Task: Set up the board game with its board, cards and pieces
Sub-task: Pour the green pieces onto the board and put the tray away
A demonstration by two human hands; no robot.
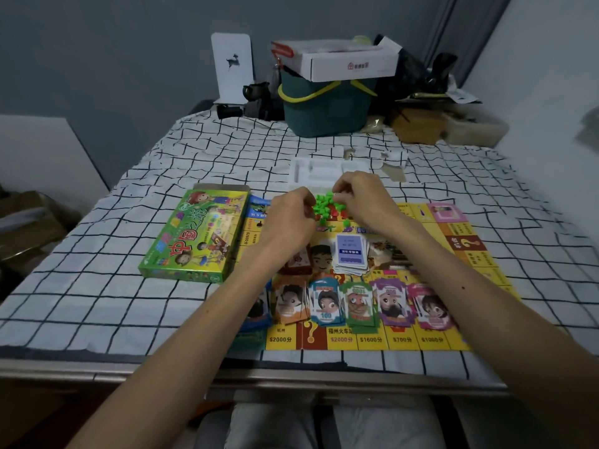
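A table (97, 372) with a metal near edge carries a creased white cloth (97, 286) gridded in black, under a grey wall (129, 59). The yellow board (402, 340) lies toward the near right. A row of paper money (358, 306) runs along its near side and a blue card deck (350, 251) sits at its middle. The game box (194, 238) lies just left of it.

At the board's far side is a heap of green pieces (324, 204). The right grip (361, 197) curls down and pinches them. The left grip (290, 215) curls at the heap's edge; whether it holds any I cannot tell.

A white foam tray (311, 171) lies beyond. At the far edge a green basket (324, 115) bears a white carton (350, 64).
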